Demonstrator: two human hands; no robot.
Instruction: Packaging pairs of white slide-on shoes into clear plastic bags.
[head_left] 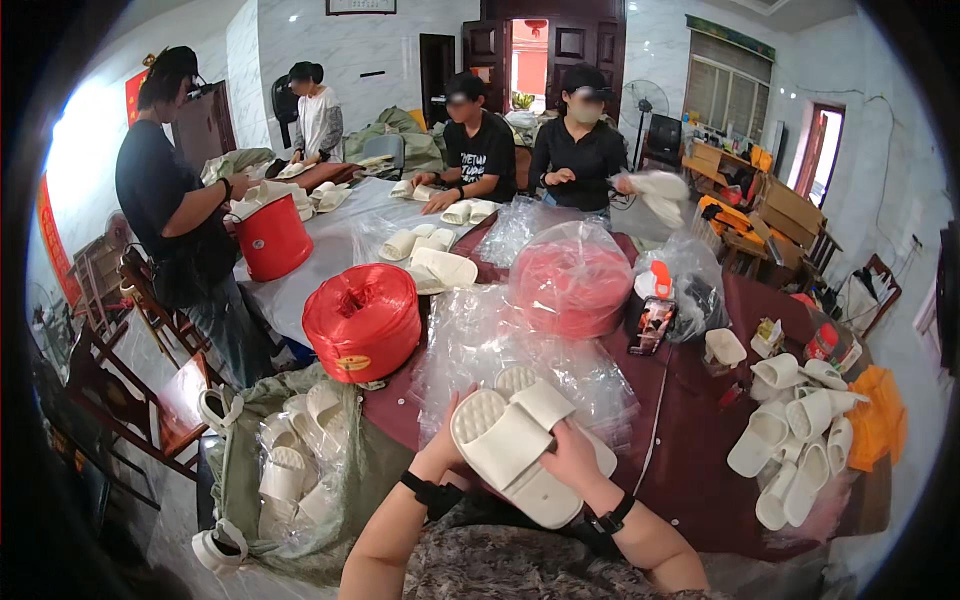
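Low over the near edge of the table I hold a pair of cream slippers, one overlapping the other, with quilted-looking insoles and wide straps. My left hand is closed on the left edge of the front slipper, its fingers partly hidden behind it. My right hand grips the pair at the strap and side from the right. Just beyond them, clear plastic bags lie in a loose spread on the maroon tablecloth.
A red twine roll and a plastic-wrapped red roll stand beyond. A phone leans nearby. Slippers are heaped on the right beside an orange bag. A green sack holds bagged slippers. Several people work around the table.
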